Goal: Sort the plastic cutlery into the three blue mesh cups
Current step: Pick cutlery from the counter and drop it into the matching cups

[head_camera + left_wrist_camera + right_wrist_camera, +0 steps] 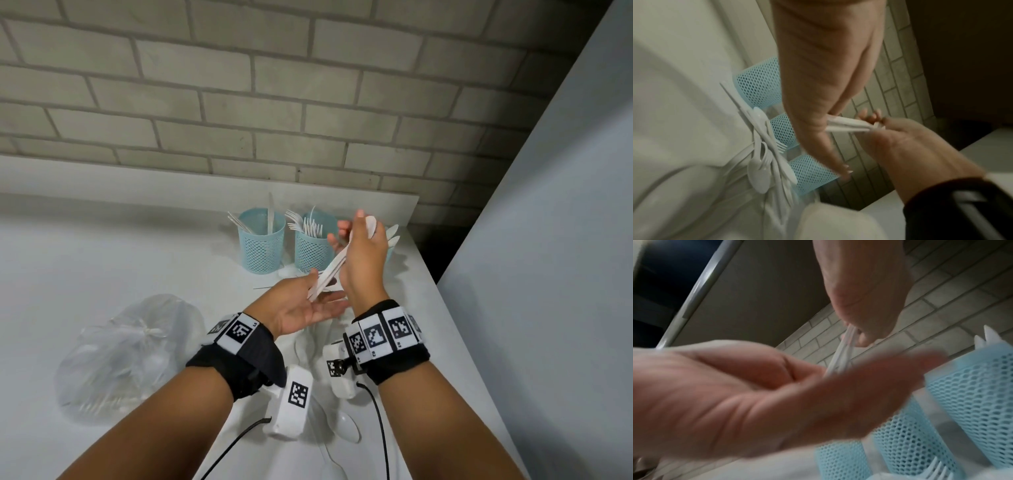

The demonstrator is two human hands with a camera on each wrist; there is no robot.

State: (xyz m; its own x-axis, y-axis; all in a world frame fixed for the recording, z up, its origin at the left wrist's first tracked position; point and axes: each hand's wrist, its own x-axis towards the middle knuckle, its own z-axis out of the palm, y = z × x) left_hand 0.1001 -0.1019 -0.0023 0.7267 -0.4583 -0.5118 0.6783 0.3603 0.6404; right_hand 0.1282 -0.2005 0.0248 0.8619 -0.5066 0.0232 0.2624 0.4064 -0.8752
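so the right hand (pixel 359 253) has its fingers curled round a little bundle of white plastic cutlery (pixel 329 274), spoon bowl ends poking up past the thumb at about 12 o'clock, handles slanting down toward 7 o'clock. the handle ends land in the left hand (pixel 301 305), which sits palm up with fingers relaxed and flat, touching the handle tips but not gripping them, so basically a loose open palm

just behind the hands are the three blue mesh cups lined up along the wall. left cup (pixel 262 243) at 11 o'clock from the hands has a few knives standing in it, middle cup (pixel 313 243) at 12 is stuffed with forks, and the right cup (pixel 390 251) is mostly hidden behind the right hand, only some spoon bowls peeking out at 2 o'clock

more loose cutlery (pixel 764 154) lies on the white table (pixel 120 257) in front of the cups, spoons and forks all crossed over each other. clear plastic bag (pixel 126 356) knotted shut at 8 o'clock, can't tell what's inside. brick wall (pixel 274 85) behind everything
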